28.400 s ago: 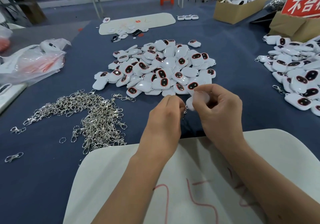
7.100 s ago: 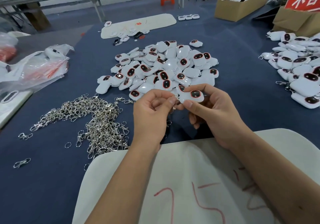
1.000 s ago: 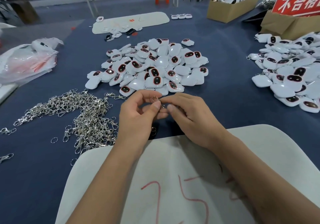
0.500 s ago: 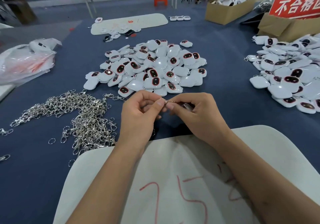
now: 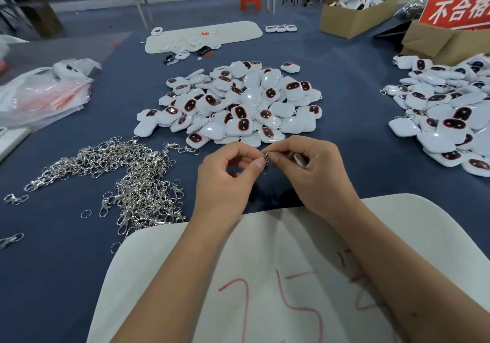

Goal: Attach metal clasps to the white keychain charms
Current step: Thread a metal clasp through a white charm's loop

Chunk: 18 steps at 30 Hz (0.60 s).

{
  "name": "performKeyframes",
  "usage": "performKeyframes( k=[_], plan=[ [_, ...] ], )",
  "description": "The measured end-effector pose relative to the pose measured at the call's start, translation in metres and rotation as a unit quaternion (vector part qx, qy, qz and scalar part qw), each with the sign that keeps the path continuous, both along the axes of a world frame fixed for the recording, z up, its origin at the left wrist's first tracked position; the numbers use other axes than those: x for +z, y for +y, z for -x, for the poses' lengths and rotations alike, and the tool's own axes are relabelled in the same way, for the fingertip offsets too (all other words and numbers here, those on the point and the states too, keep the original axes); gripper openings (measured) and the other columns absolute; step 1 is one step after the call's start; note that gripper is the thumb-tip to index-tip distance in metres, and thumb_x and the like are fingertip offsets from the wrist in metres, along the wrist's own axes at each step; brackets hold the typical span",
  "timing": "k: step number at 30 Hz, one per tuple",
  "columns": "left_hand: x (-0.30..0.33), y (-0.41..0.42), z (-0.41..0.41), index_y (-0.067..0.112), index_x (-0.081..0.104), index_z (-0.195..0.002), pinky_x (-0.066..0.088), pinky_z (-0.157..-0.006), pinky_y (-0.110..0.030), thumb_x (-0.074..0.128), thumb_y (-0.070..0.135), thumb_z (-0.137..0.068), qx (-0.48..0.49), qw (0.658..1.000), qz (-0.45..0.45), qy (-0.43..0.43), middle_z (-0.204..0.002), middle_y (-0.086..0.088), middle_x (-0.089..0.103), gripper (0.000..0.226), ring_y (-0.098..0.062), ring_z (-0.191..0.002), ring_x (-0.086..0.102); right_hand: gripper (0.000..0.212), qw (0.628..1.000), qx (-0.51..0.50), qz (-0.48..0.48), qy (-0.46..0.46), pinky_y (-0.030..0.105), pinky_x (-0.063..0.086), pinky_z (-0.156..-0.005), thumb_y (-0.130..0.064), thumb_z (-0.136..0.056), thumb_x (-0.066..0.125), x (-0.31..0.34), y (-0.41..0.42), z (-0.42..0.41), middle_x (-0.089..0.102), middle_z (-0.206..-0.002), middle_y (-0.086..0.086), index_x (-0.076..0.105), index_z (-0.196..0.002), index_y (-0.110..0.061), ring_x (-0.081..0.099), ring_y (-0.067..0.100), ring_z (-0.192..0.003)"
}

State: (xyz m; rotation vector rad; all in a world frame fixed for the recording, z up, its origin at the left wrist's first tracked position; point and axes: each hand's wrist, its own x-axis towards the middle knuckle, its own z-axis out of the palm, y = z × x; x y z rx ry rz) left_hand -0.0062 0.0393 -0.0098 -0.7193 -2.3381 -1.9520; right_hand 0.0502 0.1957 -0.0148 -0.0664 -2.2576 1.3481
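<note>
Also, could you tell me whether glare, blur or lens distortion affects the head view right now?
In the head view, soft glare spots sit on the glossy white charms; the far left edge around the plastic bag is smeared; straight lines bow toward the edges, wide-angle distortion; the clasp pinched between the left hand and right hand is too small and blurred to resolve.

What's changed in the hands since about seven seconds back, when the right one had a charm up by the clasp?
That charm is no longer in view between the fingers. The right hand now pinches the metal clasp together with the left hand; whether it hides a charm, I cannot tell. The middle charm pile and the clasp heap lie as before.
</note>
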Motion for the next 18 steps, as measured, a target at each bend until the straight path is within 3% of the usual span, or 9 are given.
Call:
performKeyframes(
  k=[11,18],
  plan=[
    [-0.0009,-0.0003,0.0009,0.015,0.073,-0.081,0.041,-0.063,-0.027,0.072,0.004,-0.09,-0.038,0.998,0.001,-0.043,-0.066,0.0,0.058,0.015,-0.014,-0.065,0.048,0.012,0.998,0.011,-0.061,0.017,0.007,0.037,-0.065,-0.001,-0.092,0.075,-0.0011,0.0015,0.001,0.066,-0.075,-0.016,0.081,-0.09,-0.011,0.058,-0.003,-0.071],
    [0.0001,-0.0013,0.0015,0.019,0.072,-0.081,0.041,-0.061,-0.017,0.068,0.003,-0.093,-0.054,0.998,-0.01,-0.043,-0.067,0.005,0.06,0.021,-0.008,-0.065,0.05,0.012,0.999,0.023,-0.028,0.005,0.011,0.035,-0.063,-0.005,-0.094,0.075,-0.0018,0.0037,0.0011,0.072,-0.078,-0.01,0.081,-0.091,-0.015,0.054,0.002,-0.065]
  ],
)
